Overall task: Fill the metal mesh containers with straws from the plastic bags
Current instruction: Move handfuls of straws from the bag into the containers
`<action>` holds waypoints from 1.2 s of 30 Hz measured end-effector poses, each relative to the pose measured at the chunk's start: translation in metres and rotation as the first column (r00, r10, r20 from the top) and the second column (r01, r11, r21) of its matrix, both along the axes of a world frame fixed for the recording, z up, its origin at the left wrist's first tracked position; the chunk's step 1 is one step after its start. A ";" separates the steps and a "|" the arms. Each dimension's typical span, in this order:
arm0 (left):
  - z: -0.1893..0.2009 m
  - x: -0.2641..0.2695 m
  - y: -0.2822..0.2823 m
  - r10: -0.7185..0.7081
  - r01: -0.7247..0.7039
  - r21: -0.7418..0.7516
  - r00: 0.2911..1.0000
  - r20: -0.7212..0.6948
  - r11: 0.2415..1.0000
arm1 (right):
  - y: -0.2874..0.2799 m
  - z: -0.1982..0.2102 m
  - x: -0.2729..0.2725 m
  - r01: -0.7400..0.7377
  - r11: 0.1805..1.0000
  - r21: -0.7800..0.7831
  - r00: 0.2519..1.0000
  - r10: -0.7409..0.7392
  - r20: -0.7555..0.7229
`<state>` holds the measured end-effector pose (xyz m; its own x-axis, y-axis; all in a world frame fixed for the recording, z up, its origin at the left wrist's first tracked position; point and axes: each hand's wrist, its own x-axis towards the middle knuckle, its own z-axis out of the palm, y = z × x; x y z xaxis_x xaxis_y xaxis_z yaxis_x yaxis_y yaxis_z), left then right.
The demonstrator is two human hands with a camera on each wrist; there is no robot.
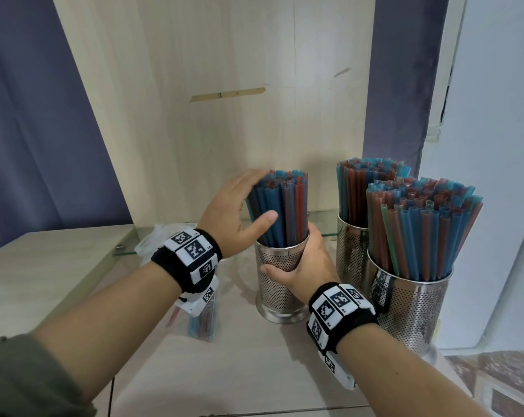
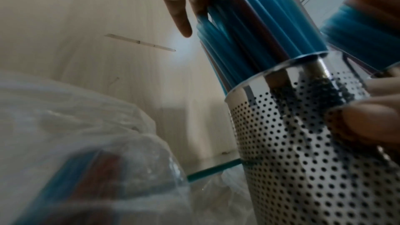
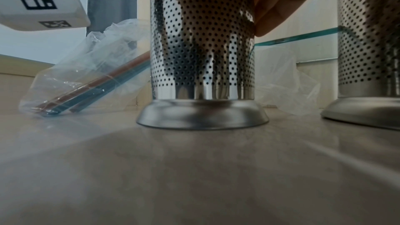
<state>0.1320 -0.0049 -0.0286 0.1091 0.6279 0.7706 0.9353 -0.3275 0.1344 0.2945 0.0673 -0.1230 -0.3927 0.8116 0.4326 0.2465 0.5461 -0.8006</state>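
A perforated metal container (image 1: 280, 284) stands at the middle of the counter, filled with blue and red straws (image 1: 284, 206). My right hand (image 1: 302, 266) grips its wall just below the rim; in the right wrist view its fingers (image 3: 277, 6) wrap the container (image 3: 201, 40). My left hand (image 1: 248, 200) lies against the left side of the straw bundle, thumb in front and fingers reaching over the tops. In the left wrist view its fingers (image 2: 179, 6) are straight against the straws (image 2: 249, 40). A plastic bag (image 1: 203, 320) with a few straws lies under my left wrist.
Two more metal containers, one at the back (image 1: 350, 251) and one nearer (image 1: 411, 308), stand full of straws on the right. A crumpled empty bag (image 1: 152, 239) lies by a glass shelf edge (image 3: 303, 38). A wooden panel rises behind.
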 end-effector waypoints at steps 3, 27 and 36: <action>-0.001 -0.003 -0.005 0.006 -0.007 0.014 0.995 0.096 1.000 | 0.000 -0.001 0.000 0.001 1.000 -0.004 1.000 -0.001 0.008; -0.039 -0.088 0.024 0.772 -0.509 -0.760 0.635 -0.014 0.405 | -0.001 0.002 0.000 0.018 1.000 0.008 0.999 -0.018 0.039; -0.045 -0.090 0.035 0.798 -0.394 -0.761 0.543 0.261 0.516 | 0.002 0.000 -0.001 0.008 1.000 -0.003 0.999 -0.007 0.037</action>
